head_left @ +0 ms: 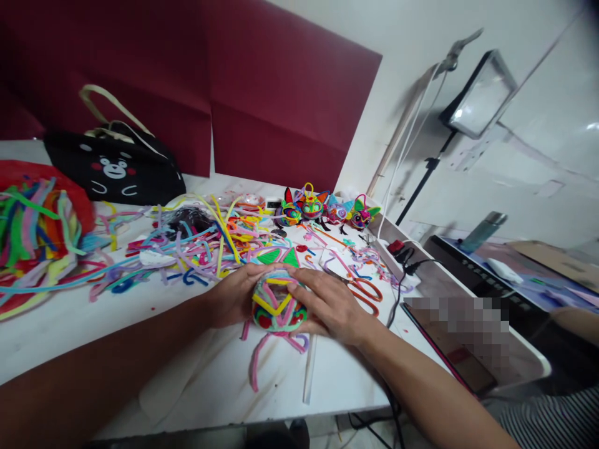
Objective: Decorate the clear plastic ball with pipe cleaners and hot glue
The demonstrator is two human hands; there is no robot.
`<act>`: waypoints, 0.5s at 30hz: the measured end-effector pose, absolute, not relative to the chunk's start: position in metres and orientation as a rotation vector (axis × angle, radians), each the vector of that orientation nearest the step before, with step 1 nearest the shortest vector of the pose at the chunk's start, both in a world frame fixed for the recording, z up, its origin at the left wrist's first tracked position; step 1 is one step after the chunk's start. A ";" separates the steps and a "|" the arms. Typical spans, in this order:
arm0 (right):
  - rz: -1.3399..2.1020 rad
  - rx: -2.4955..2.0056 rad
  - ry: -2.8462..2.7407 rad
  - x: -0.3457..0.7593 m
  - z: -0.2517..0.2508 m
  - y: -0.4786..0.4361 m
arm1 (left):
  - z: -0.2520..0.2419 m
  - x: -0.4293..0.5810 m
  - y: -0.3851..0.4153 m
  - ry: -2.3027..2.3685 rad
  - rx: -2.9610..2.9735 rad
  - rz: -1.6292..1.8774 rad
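Observation:
Between my two hands, above the white table, is a round clear ball decorated with pipe cleaners (279,308). It carries a yellow zigzag, pink strips, red and green patches, and two green pointed ears (281,257) on its far side. My left hand (236,293) is curled around its left side, with the fingertips partly hidden behind it. From the right, my right hand (330,305) grips it, fingers lying over its top and side. Pink pipe cleaner pieces (255,368) lie on the table just in front, beside a thin pale strip (309,371).
Loose pipe cleaners (187,249) cover the table's left and middle. Orange-handled scissors (367,293) lie right of my hands. Several finished animal-head balls (313,204) stand at the back. A tablet (449,346) leans on a grey tray (519,355) at right, near another person's arm (578,333).

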State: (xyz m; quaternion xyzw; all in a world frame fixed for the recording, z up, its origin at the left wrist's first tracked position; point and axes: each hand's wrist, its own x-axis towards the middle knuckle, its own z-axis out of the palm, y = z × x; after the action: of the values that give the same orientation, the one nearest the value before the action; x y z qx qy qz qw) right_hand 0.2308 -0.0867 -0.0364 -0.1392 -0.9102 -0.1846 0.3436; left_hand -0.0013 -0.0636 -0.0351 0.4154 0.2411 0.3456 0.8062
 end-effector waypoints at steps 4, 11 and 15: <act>-0.451 -0.369 -2.381 0.232 -0.037 -0.086 | -0.035 -0.002 -0.061 0.501 0.822 0.658; -0.475 -0.377 -2.384 0.234 -0.040 -0.085 | -0.039 -0.005 -0.059 0.477 0.703 0.657; -0.474 -0.366 -2.361 0.233 -0.038 -0.087 | -0.040 -0.003 -0.060 0.500 0.641 0.624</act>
State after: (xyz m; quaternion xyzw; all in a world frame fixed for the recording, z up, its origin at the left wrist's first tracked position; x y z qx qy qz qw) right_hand 0.2331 -0.0871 -0.0378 -0.1410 -0.9096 -0.1827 0.3455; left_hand -0.0032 -0.0604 -0.0404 0.3065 0.2390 0.2986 0.8716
